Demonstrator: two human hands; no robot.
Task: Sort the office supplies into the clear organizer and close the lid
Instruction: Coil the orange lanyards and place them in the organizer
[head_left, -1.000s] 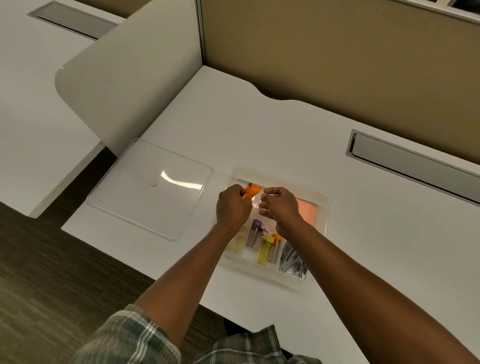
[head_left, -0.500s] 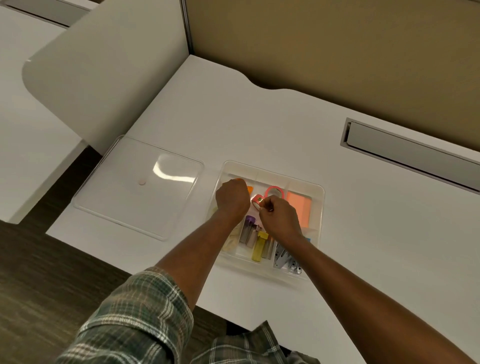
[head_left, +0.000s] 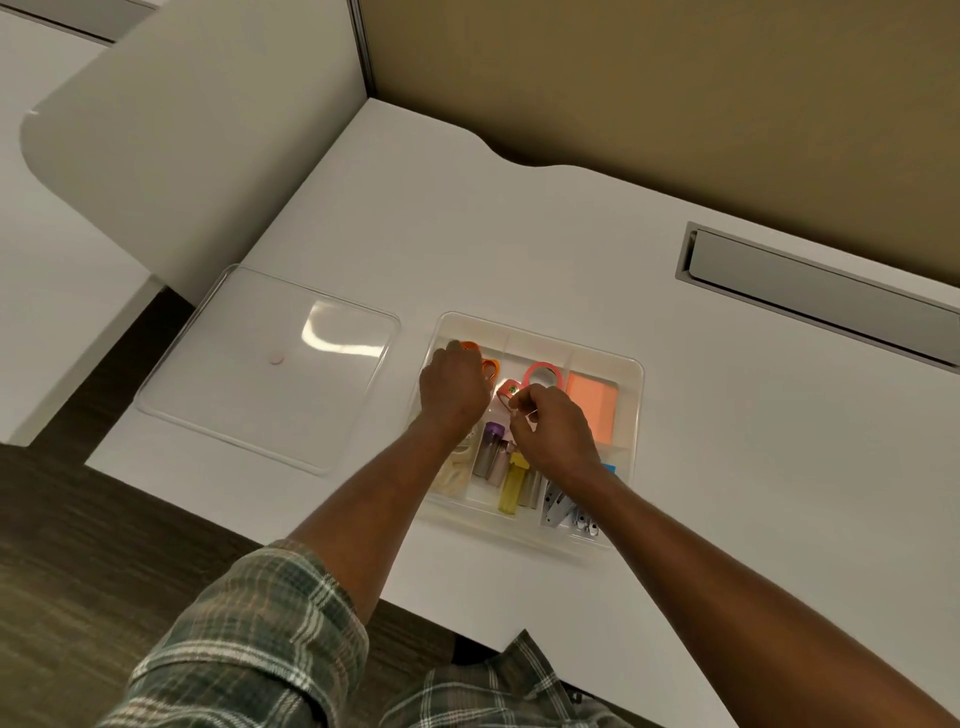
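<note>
The clear organizer (head_left: 631, 415) sits on the white desk, its clear lid (head_left: 249, 374) lying flat to its left. My left hand (head_left: 454, 387) is down in the far-left compartment, closed over an orange tape roll (head_left: 488, 368). My right hand (head_left: 553, 426) pinches a small pink tape roll (head_left: 506, 391) in the middle compartment, beside a larger pink tape roll (head_left: 543, 375). Orange sticky notes (head_left: 592, 408) fill the right compartment. Purple and yellow tubes (head_left: 501, 467) and metal clips (head_left: 563, 512) lie in the near compartments.
The desk (head_left: 519, 249) meets a tan partition wall (head_left: 649, 78) at the back. A grey cable slot (head_left: 821, 296) is set into the desk at the right. A second white desk (head_left: 52, 218) stands to the left, across a gap of dark floor.
Both hands have lowered from above the organizer into its far compartments. The orange roll went down into the left compartment, and the right hand now pinches a small pink roll.
</note>
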